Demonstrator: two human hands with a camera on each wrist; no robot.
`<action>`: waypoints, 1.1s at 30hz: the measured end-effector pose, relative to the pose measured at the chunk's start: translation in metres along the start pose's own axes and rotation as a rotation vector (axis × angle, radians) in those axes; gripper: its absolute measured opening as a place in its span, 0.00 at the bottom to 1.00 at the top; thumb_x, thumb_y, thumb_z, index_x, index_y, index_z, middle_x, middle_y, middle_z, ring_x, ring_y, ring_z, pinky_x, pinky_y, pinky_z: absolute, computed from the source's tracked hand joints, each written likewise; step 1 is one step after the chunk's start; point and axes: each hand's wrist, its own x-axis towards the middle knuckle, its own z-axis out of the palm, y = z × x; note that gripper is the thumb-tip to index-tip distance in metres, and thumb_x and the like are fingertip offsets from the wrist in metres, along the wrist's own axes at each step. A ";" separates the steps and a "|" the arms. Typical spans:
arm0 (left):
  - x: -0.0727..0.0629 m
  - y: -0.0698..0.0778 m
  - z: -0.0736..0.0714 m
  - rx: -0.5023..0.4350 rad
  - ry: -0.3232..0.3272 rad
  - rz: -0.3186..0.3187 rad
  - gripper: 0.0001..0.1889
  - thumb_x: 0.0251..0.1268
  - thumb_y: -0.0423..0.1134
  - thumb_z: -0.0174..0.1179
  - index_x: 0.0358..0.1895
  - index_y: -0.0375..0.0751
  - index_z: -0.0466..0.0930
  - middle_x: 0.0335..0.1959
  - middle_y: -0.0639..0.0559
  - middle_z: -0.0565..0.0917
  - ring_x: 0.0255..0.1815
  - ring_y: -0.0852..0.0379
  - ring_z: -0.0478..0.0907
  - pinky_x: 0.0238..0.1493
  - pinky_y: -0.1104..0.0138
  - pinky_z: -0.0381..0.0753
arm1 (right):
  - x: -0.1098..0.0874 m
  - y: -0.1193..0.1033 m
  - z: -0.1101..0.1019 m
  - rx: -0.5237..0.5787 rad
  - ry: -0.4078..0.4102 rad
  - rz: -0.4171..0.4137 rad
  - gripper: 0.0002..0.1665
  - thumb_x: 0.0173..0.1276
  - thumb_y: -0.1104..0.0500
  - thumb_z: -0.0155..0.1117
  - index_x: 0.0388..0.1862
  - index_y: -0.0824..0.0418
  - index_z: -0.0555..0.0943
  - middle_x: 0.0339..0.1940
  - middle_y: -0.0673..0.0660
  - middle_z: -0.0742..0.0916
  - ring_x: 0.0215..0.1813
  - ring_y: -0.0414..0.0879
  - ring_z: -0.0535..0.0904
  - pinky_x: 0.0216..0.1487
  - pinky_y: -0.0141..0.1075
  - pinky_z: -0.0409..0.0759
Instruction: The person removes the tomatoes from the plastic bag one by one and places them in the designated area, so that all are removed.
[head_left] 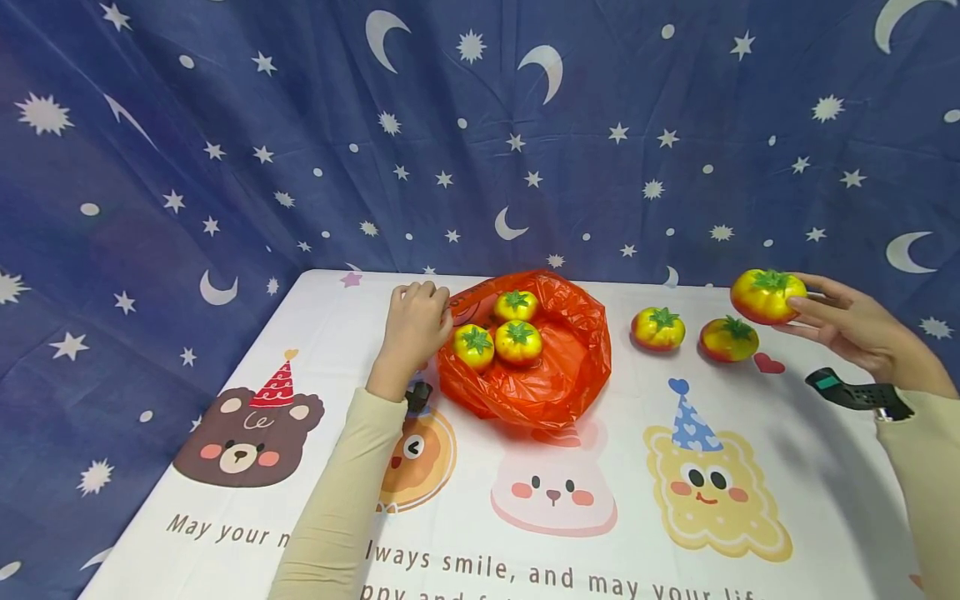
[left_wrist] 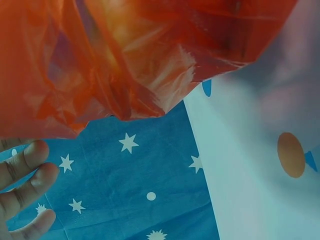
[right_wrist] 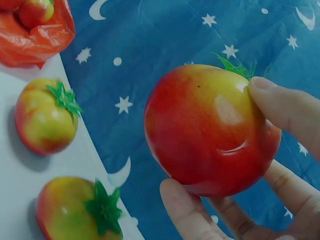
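Note:
My right hand (head_left: 855, 321) grips a red-and-yellow toy tomato (right_wrist: 210, 130) between thumb and fingers, raised over the table's right side. Two more lie on the table to its left: a nearer-to-hand tomato (head_left: 729, 340) and a yellower tomato (head_left: 657, 329). A red plastic bag (head_left: 570, 358) stands with its mouth wide, and three tomatoes (head_left: 517, 343) with green leafy tops sit inside. At the bag's left rim, my left hand (head_left: 418, 325) has its fingers curled and holds the edge. In the left wrist view, fingertips (left_wrist: 42, 175) show just below the crumpled plastic.
A white tablecloth (head_left: 442, 558) printed with cartoon faces and lettering covers the table. Behind the table's back edge hangs a blue curtain (head_left: 600, 208) with stars and moons. A black strap (head_left: 855, 392) is on the right wrist.

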 end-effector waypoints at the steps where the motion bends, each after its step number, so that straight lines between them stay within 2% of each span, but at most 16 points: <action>1: 0.000 0.000 0.000 0.001 0.001 0.000 0.06 0.57 0.36 0.58 0.32 0.37 0.79 0.30 0.44 0.81 0.36 0.46 0.78 0.51 0.51 0.73 | 0.000 0.002 -0.002 -0.005 0.007 -0.007 0.21 0.69 0.65 0.53 0.50 0.39 0.73 0.41 0.39 0.79 0.37 0.35 0.82 0.35 0.32 0.83; 5: 0.000 0.000 0.000 0.003 -0.001 0.002 0.05 0.57 0.36 0.57 0.32 0.38 0.79 0.30 0.44 0.81 0.36 0.46 0.78 0.51 0.51 0.73 | -0.003 0.008 -0.011 0.031 0.016 -0.020 0.21 0.69 0.65 0.53 0.53 0.41 0.70 0.41 0.39 0.79 0.37 0.34 0.82 0.34 0.30 0.83; 9: 0.000 0.001 -0.002 0.001 -0.010 0.001 0.05 0.58 0.36 0.57 0.31 0.38 0.78 0.30 0.44 0.80 0.35 0.45 0.77 0.51 0.51 0.72 | -0.007 0.013 -0.019 0.087 0.033 -0.024 0.20 0.68 0.66 0.52 0.51 0.42 0.71 0.39 0.39 0.81 0.36 0.36 0.83 0.34 0.31 0.83; 14: 0.000 0.001 -0.002 -0.003 -0.018 -0.004 0.05 0.58 0.37 0.57 0.32 0.38 0.79 0.30 0.44 0.80 0.36 0.45 0.77 0.52 0.51 0.72 | -0.010 0.021 -0.025 0.138 0.059 -0.025 0.25 0.68 0.64 0.53 0.58 0.40 0.67 0.38 0.39 0.80 0.35 0.37 0.84 0.33 0.31 0.83; 16: 0.000 0.001 -0.002 -0.004 -0.020 -0.007 0.06 0.58 0.37 0.57 0.32 0.38 0.79 0.30 0.44 0.80 0.36 0.46 0.77 0.52 0.51 0.72 | -0.010 0.025 -0.027 0.127 0.093 -0.026 0.27 0.67 0.63 0.55 0.60 0.39 0.64 0.40 0.38 0.77 0.34 0.35 0.83 0.32 0.30 0.83; 22: 0.000 0.001 -0.002 -0.003 -0.031 -0.015 0.06 0.58 0.37 0.57 0.34 0.38 0.79 0.31 0.43 0.81 0.37 0.46 0.77 0.52 0.51 0.72 | -0.005 0.040 -0.033 0.079 0.234 -0.066 0.26 0.64 0.60 0.60 0.59 0.41 0.68 0.45 0.40 0.71 0.32 0.32 0.80 0.28 0.29 0.82; 26: 0.000 0.001 -0.002 0.000 -0.032 -0.014 0.06 0.58 0.37 0.58 0.34 0.38 0.80 0.32 0.43 0.81 0.37 0.46 0.77 0.52 0.51 0.72 | -0.005 0.048 -0.036 0.023 0.281 -0.054 0.32 0.62 0.56 0.62 0.64 0.40 0.65 0.44 0.39 0.71 0.34 0.31 0.76 0.28 0.26 0.81; 33: 0.000 0.001 -0.002 -0.004 -0.027 -0.011 0.06 0.58 0.37 0.57 0.33 0.37 0.80 0.31 0.43 0.81 0.36 0.45 0.77 0.52 0.51 0.72 | 0.002 0.067 -0.054 -0.007 0.313 -0.044 0.33 0.58 0.53 0.66 0.63 0.39 0.67 0.43 0.39 0.72 0.33 0.29 0.78 0.31 0.26 0.81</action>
